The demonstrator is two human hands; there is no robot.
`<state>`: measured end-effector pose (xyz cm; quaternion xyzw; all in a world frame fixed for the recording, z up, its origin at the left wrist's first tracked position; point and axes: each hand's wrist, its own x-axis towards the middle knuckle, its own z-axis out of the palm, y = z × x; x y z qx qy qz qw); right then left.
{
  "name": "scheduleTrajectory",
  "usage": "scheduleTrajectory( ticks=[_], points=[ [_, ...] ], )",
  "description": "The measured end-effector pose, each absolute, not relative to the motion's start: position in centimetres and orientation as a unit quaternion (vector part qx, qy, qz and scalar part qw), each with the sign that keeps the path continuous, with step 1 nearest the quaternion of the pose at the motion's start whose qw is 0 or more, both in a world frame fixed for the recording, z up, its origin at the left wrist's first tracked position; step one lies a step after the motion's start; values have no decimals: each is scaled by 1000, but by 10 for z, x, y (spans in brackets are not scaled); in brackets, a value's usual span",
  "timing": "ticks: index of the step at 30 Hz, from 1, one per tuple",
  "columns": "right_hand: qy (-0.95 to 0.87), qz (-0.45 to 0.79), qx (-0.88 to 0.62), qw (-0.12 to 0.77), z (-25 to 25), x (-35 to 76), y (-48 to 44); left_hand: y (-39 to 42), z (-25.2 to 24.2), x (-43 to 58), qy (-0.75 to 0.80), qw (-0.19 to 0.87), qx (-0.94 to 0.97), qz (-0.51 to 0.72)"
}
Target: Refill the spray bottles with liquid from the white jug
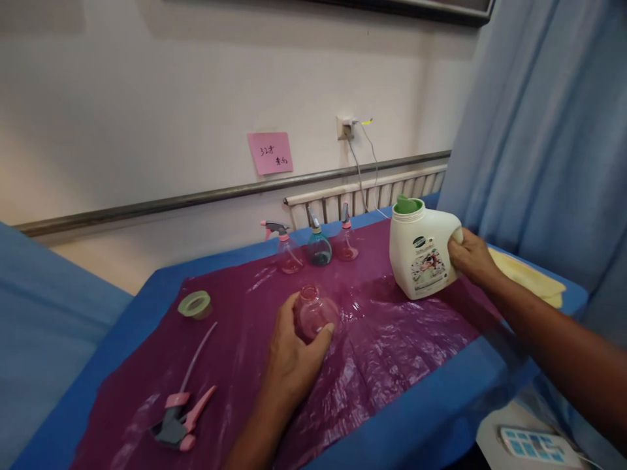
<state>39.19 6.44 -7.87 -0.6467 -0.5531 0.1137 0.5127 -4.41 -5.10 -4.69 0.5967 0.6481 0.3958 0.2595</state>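
My left hand (296, 349) is wrapped round a clear pink round bottle (316, 313), whose neck is open at the top. With my right hand (467, 256) I grip the handle of a white jug (424, 251) that has a green spout (408, 205) and a printed label. The jug leans slightly, its mouth uncapped. Left of my left hand, a grey and pink spray head (179, 421) with a thin tube lies on the purple plastic sheet (235, 352). A green ring-shaped cap (194, 305) rests farther back on the sheet.
Three spray bottles stand at the back: a pink one (290, 256), a teal one (320, 248) and another pink one (347, 243). A yellow cloth (531, 277) lies at the right. Blue curtains (548, 130) flank the blue table (416, 414). Cords hang from a wall socket (345, 128).
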Motion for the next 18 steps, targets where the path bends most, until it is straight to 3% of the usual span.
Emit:
scheduleTrajectory(
  ticks=[11,18],
  points=[
    [-650,30,-644,403,-20,350,61,-55,-47,-46,640,273,578,426],
    [-705,-30,-605,370,-20,339,67,-56,-48,-49,638,266,574,439]
  ],
)
